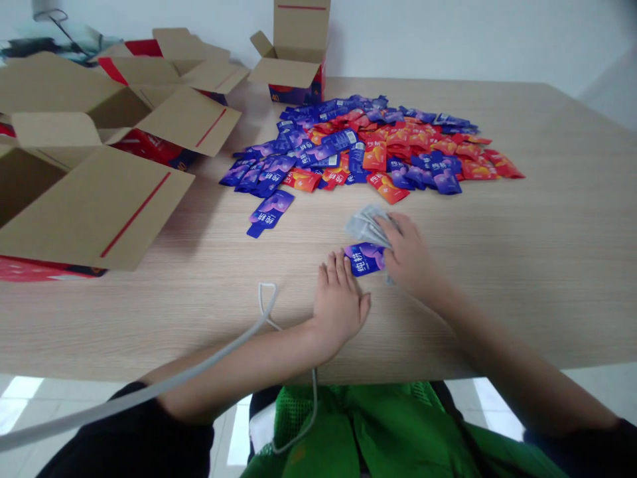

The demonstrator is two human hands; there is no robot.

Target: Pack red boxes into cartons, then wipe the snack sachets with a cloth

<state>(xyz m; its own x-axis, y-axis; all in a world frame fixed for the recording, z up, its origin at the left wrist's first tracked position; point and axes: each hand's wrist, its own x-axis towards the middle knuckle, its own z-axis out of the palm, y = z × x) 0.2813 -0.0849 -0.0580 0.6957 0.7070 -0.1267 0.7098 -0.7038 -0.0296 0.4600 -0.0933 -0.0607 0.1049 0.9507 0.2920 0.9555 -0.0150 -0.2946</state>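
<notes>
My left hand (340,302) lies flat on the wooden table (497,265), its fingertips at the left edge of a purple-blue packet (364,259). In my right hand (405,249) is a crumpled grey-white cloth (368,224), pinched between thumb and fingers just above and over the right end of that packet. Another purple packet (271,211) lies alone to the upper left. Beyond both hands spreads a wide pile of blue and red-orange packets (343,141).
Open cardboard boxes (149,192) with raised flaps line the left side. One more open box (296,70) stands at the back by the wall. A pale cable (199,365) crosses over my left forearm, with a loop on the table.
</notes>
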